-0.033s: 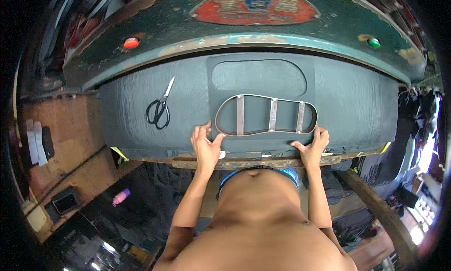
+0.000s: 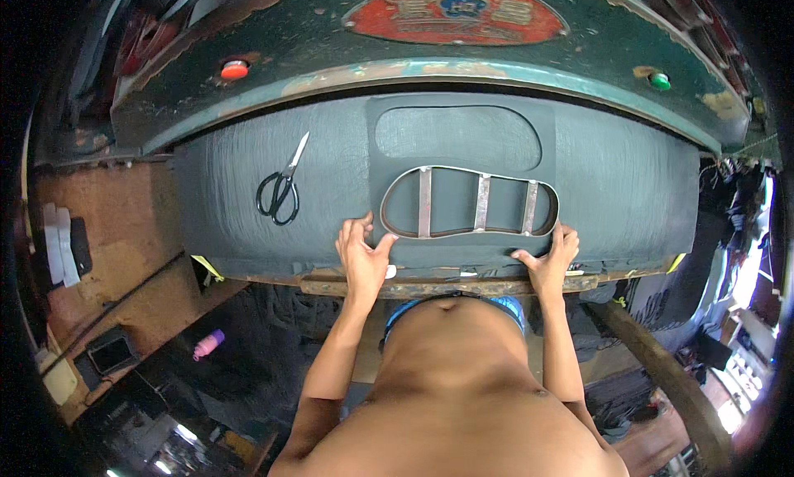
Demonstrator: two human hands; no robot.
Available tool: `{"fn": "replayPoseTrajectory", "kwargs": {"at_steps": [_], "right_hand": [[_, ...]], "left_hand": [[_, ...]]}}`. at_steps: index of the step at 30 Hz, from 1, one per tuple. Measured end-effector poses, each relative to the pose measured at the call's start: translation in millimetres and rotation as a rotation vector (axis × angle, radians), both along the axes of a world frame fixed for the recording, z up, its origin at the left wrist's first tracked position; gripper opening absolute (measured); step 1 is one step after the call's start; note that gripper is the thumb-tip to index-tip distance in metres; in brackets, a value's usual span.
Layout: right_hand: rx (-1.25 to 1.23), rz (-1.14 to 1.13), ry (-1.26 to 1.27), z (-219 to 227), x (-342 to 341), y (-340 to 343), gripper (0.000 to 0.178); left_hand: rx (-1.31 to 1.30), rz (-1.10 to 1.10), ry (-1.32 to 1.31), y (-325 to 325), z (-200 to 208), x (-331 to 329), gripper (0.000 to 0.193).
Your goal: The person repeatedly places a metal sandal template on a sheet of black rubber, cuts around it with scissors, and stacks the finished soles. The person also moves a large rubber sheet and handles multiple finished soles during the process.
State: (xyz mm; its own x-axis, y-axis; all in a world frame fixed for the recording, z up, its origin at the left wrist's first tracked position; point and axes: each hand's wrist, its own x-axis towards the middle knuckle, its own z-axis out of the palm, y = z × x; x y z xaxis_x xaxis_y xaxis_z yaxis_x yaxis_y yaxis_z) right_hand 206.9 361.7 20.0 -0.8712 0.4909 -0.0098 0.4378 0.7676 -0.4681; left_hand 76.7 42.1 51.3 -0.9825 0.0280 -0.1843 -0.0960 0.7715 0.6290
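Note:
A sole-shaped metal cutting die (image 2: 481, 202) with three crossbars lies on a dark grey sheet (image 2: 463, 247). Just beyond the die, the sheet has a sole-shaped cut-out (image 2: 455, 138). My left hand (image 2: 358, 254) rests at the sheet's near left edge, thumb and fingers spread, close to the die's left end. At the die's right end is my right hand (image 2: 552, 260), its fingertips by the rim and its thumb stretched out to the left. Neither hand appears to grasp anything. Black-handled scissors (image 2: 283, 186) lie to the left, blades pointing away from me.
The grey work surface (image 2: 628, 179) extends under a green machine beam (image 2: 298, 51) carrying a red button (image 2: 235, 69) and a green button (image 2: 659, 81). A worn wooden edge (image 2: 447, 288) runs along the front. A pink bottle (image 2: 209, 345) lies lower left.
The view has shifted very slightly. Both hands, the die and the sheet keep their places relative to one another.

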Motion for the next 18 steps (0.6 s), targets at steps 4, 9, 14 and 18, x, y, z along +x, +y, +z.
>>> {"fn": "replayPoseTrajectory", "kwargs": {"at_steps": [4, 9, 14, 18], "right_hand": [[-0.044, 0.004, -0.015, -3.4, 3.1, 4.0, 0.117], [-0.059, -0.048, -0.004, -5.3, 2.0, 3.4, 0.093], [-0.013, -0.094, 0.038, -4.8, -2.7, -2.0, 0.074], [-0.007, -0.107, 0.001, -2.1, -4.1, -2.0, 0.073]], "left_hand": [[-0.028, -0.017, -0.010, -2.7, -0.3, 0.7, 0.061], [-0.021, -0.208, 0.084, -12.1, -4.1, -9.3, 0.067], [0.068, -0.279, 0.163, -19.8, -14.8, -21.2, 0.060], [0.037, -0.272, 0.173, -23.0, -19.1, -18.7, 0.055]]}}
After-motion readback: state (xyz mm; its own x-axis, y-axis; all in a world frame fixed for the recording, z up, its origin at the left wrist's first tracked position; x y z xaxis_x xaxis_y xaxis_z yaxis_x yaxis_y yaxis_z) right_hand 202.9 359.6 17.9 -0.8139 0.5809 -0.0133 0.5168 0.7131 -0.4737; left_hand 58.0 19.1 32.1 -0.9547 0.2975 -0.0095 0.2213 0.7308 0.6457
